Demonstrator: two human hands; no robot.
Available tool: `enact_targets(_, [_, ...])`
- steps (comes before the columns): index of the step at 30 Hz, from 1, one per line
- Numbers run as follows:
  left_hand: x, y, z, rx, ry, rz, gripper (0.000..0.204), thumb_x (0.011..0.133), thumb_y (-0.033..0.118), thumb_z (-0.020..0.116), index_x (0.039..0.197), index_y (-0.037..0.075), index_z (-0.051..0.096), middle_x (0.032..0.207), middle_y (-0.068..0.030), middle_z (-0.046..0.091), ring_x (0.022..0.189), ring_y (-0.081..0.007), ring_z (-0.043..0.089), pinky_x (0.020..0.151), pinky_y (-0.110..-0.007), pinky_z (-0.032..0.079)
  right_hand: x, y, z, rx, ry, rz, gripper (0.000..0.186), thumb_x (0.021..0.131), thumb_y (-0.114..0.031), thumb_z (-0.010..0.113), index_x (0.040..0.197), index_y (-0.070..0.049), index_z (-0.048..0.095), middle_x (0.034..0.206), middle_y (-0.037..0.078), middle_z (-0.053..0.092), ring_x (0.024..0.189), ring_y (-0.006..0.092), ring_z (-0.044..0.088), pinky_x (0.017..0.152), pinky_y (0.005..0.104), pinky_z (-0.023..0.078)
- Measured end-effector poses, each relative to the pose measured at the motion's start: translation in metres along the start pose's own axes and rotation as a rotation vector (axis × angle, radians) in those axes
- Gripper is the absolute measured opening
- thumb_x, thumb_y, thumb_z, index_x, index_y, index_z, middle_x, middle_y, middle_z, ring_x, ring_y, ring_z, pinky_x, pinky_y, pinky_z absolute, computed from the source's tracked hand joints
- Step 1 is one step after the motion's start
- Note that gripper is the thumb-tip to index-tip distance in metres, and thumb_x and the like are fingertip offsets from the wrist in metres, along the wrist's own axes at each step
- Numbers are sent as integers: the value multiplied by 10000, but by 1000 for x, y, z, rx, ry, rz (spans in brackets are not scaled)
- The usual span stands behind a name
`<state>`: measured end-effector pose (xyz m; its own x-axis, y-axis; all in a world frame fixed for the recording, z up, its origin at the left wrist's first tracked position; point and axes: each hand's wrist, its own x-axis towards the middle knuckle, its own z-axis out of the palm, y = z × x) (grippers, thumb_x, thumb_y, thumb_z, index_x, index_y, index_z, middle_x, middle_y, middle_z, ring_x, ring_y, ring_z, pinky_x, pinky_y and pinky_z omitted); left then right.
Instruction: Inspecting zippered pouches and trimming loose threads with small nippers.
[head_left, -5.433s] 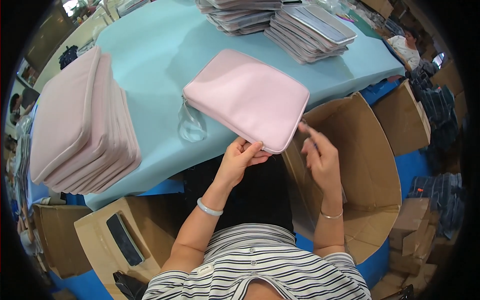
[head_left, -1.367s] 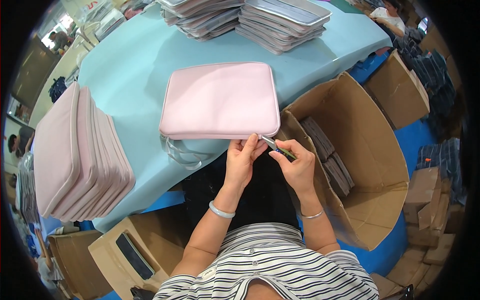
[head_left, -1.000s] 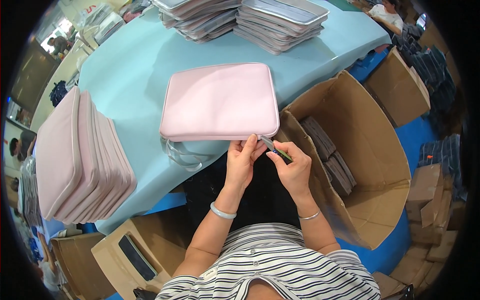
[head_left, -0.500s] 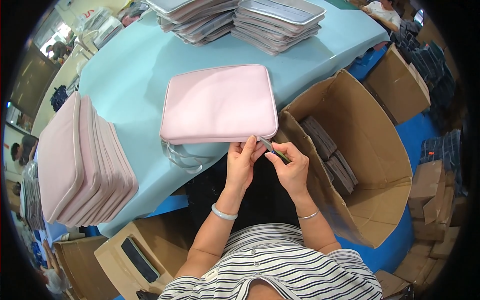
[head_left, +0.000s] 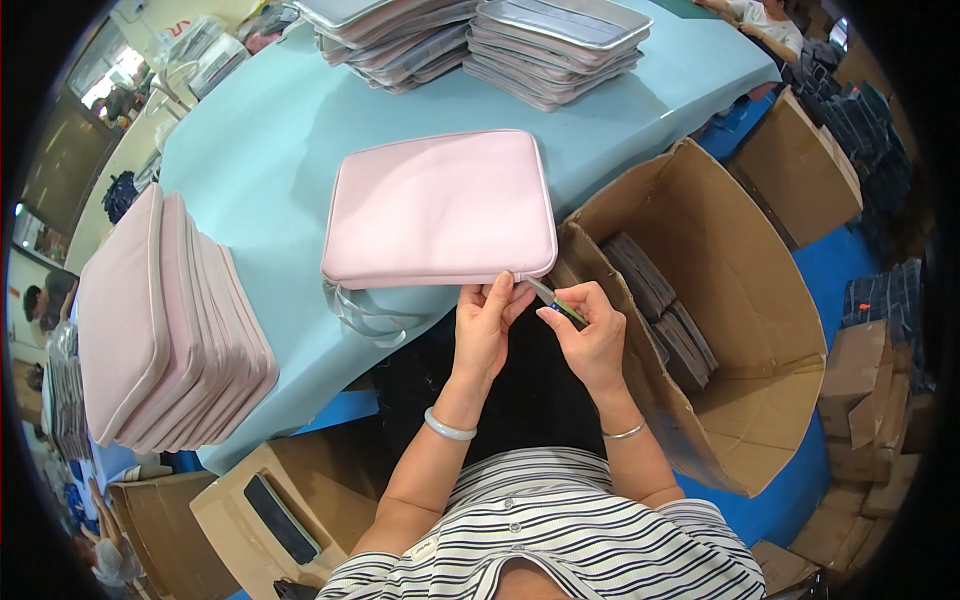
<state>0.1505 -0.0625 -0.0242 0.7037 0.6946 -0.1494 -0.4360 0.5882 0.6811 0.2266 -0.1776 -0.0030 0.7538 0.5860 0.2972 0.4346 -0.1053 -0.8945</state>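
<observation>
A pink laptop sleeve (head_left: 440,205) with a piped edge lies flat at the near edge of the table. At its near edge, close to the right corner, my left hand (head_left: 487,325) is closed, thumb on top and fingers underneath. Closed round small thread snips (head_left: 558,302) with grey blades and a green handle is my right hand (head_left: 592,338). The tip of the snips points at the sleeve's edge beside my left fingertips; whether it touches is too small to tell. Grey ribbons (head_left: 365,318) hang from the sleeve's near left corner.
A stack of pink sleeves (head_left: 165,330) stands at the left of the blue-covered table (head_left: 260,150). Grey-pink piles (head_left: 555,50) sit at the back. A big open carton (head_left: 740,300) with dark flat bundles is on the right. A phone (head_left: 282,518) lies on a carton (head_left: 330,480).
My right hand has moved slightly right, drawing the snips' tip a little back from my left fingertips. The left hand and the sleeve have barely moved.
</observation>
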Motion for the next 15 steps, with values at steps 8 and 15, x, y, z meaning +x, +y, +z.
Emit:
enact_targets(8, [1,-4,-4,18,0,1,257,938,127,557,1162,27,479,1032,-69,587,935,-164,629,850,-314,551,1,0,2,-33,-16,-6,204,764,-26,735,877,20,571,789,79,670,772,116,656,728,238,517])
enact_targets(15, [0,-3,-3,22,-15,5,255,942,124,550,1164,23,476,1053,-79,589,955,-176,627,863,-325,546,2,-1,3,-25,-16,7,189,767,-23,728,866,27,575,779,79,671,747,108,650,701,232,514])
